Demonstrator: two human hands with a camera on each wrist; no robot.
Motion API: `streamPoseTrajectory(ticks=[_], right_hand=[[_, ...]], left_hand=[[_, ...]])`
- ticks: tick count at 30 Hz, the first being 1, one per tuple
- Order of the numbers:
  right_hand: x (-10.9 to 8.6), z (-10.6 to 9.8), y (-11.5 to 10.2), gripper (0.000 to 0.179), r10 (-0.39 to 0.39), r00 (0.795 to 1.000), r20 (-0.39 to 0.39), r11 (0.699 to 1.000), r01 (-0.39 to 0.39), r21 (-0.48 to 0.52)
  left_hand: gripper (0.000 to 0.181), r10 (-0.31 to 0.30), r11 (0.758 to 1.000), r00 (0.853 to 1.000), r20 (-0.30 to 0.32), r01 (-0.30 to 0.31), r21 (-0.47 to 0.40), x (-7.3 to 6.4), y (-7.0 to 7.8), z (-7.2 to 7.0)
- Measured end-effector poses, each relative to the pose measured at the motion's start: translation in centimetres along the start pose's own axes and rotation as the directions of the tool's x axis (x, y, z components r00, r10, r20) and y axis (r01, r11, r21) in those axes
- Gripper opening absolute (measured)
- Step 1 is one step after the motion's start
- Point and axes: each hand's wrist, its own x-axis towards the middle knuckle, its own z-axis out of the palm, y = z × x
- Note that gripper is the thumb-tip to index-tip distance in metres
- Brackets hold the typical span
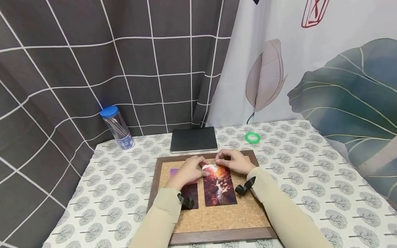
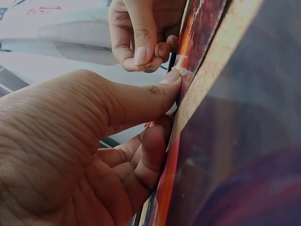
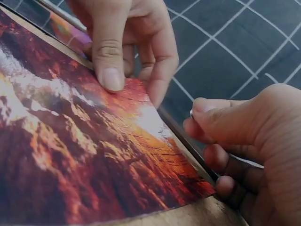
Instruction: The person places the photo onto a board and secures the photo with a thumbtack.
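A glossy photo print of a red and orange rocky canyon scene lies on a wood-framed cork board. At its upper left corner is my left hand, thumb on the print's face and fingers curled by its edge. My right hand is just above the print's top edge, pinching a tiny silvery piece between thumb and forefinger; I cannot tell its kind. Left of the canyon print, a purple and dark print is partly hidden under my left hand and wrist camera.
Behind the board lies a black notebook. A green ring-shaped roll sits to the back right. A clear canister with a blue lid, holding thin sticks, stands at the back left. Curtains hang behind the tree-patterned tablecloth.
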Motion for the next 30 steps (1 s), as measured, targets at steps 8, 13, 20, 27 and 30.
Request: streamPoseTrajectory(ticks=[8, 13, 20, 27, 30], right_hand=[[-0.05, 0.12, 0.32, 0.006, -0.019, 0.995, 0.099, 0.999, 0.024, -0.042], [-0.19, 0.02, -0.07, 0.008, -0.017, 0.994, 0.108, 0.997, 0.025, -0.076], [-0.12, 0.0, -0.28, 0.007, -0.073, 0.992, 0.101, 0.989, 0.085, -0.121], [0.11, 0.29, 0.24, 0.007, -0.092, 0.992, 0.082, 0.983, 0.104, -0.15], [0.18, 0.43, 0.43, 0.009, -0.094, 0.993, 0.07, 0.981, 0.105, -0.161]], left_hand=[[0.031, -0.012, 1.0, 1.0, 0.015, 0.012, 0.0, -0.05, 0.15, -0.14], [0.03, -0.016, 1.0, 1.0, 0.015, 0.016, 0.001, 0.07, 0.16, -0.08], [0.029, -0.017, 1.0, 1.0, 0.01, 0.017, -0.006, 0.07, 0.14, -0.01], [0.029, -0.025, 1.0, 1.0, 0.016, 0.025, -0.008, 0.09, 0.16, 0.0], [0.03, -0.03, 1.0, 0.999, 0.018, 0.03, -0.009, 0.07, 0.12, 0.04]])
